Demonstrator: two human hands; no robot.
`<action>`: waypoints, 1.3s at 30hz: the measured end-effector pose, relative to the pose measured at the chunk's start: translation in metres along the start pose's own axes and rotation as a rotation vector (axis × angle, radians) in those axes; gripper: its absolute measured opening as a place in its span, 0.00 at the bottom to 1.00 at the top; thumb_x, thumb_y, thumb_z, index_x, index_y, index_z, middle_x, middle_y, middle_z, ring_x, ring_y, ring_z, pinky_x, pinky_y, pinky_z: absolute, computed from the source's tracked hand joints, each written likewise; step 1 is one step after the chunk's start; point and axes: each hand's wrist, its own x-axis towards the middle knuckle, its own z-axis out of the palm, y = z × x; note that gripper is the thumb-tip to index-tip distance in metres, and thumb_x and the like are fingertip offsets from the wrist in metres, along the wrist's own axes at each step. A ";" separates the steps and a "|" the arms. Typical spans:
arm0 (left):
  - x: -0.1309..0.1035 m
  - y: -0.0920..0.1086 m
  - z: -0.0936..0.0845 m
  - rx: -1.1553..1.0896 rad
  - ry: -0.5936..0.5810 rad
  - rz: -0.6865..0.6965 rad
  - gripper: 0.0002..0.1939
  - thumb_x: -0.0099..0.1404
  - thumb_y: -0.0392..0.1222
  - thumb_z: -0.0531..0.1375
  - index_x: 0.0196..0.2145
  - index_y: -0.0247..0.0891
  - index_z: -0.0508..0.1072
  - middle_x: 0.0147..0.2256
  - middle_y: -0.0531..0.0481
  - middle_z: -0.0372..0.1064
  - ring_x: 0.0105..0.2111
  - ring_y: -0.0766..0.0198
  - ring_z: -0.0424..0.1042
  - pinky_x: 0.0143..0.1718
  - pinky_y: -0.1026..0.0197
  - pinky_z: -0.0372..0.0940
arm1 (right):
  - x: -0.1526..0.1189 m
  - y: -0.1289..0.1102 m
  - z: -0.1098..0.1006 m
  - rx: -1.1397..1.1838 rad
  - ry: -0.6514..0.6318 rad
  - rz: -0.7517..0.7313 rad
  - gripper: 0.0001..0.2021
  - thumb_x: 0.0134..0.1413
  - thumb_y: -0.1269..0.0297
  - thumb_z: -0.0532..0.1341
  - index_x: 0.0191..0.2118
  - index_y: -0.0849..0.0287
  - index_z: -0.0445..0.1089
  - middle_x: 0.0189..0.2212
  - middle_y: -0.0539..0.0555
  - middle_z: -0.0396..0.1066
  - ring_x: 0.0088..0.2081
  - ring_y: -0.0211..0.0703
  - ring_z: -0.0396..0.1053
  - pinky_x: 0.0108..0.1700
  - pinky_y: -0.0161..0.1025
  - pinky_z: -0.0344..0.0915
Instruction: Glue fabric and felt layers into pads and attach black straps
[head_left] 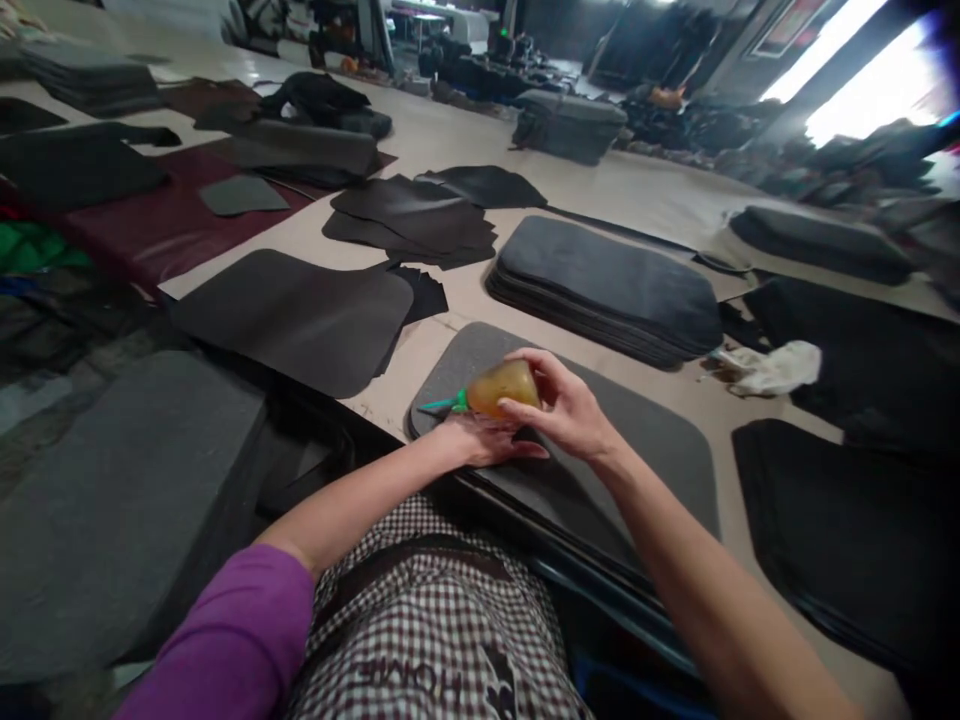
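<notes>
My right hand (559,400) is wrapped round a squeeze bottle (491,388) of yellowish liquid. The bottle is tilted onto its side, its green nozzle pointing left. Below it, my left hand (491,442) lies on a grey rounded sheet (637,440) with its visible fingers stretched to the right. The bottle and right hand partly hide the left one, and I cannot tell whether the bottle touches it. The grey sheet is on top of a pile at the table's front edge.
A thick stack of dark rounded sheets (607,280) stands just beyond. Brown-black sheets (292,310) lie at the left, overhanging the table (442,335). A crumpled whitish cloth (784,370) and more black sheets (832,530) are at the right. A grey stack (127,500) stands lower left.
</notes>
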 end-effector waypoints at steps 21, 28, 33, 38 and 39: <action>-0.009 0.002 -0.018 0.248 0.205 0.171 0.41 0.74 0.71 0.40 0.71 0.42 0.59 0.73 0.40 0.50 0.74 0.50 0.47 0.72 0.36 0.43 | 0.071 0.054 -0.050 -0.154 0.242 -0.037 0.32 0.50 0.42 0.71 0.56 0.52 0.69 0.45 0.53 0.74 0.45 0.52 0.72 0.50 0.48 0.71; -0.009 0.003 -0.021 0.244 0.181 0.169 0.41 0.75 0.70 0.39 0.71 0.42 0.59 0.73 0.40 0.50 0.74 0.51 0.47 0.72 0.34 0.43 | 0.080 0.074 -0.060 -0.321 0.450 -0.089 0.29 0.52 0.43 0.69 0.55 0.54 0.69 0.52 0.57 0.73 0.52 0.55 0.70 0.59 0.53 0.66; -0.010 0.004 -0.022 0.245 0.180 0.168 0.41 0.75 0.70 0.38 0.71 0.43 0.59 0.73 0.41 0.50 0.73 0.51 0.48 0.72 0.36 0.42 | 0.069 0.073 -0.057 -0.271 0.596 -0.044 0.29 0.53 0.41 0.68 0.54 0.54 0.69 0.52 0.57 0.72 0.52 0.54 0.71 0.59 0.53 0.67; -0.009 0.004 -0.022 0.240 0.169 0.167 0.41 0.75 0.70 0.38 0.71 0.43 0.59 0.73 0.40 0.51 0.74 0.52 0.47 0.72 0.36 0.43 | 0.059 0.056 -0.042 -0.176 0.535 0.005 0.30 0.51 0.40 0.69 0.53 0.55 0.70 0.49 0.57 0.74 0.49 0.53 0.72 0.55 0.51 0.70; -0.008 0.004 -0.021 0.240 0.170 0.163 0.41 0.75 0.70 0.39 0.71 0.43 0.59 0.73 0.40 0.51 0.74 0.52 0.47 0.72 0.35 0.43 | 0.059 0.052 -0.037 -0.204 0.533 0.009 0.29 0.51 0.40 0.68 0.52 0.55 0.70 0.49 0.58 0.74 0.49 0.54 0.72 0.56 0.52 0.69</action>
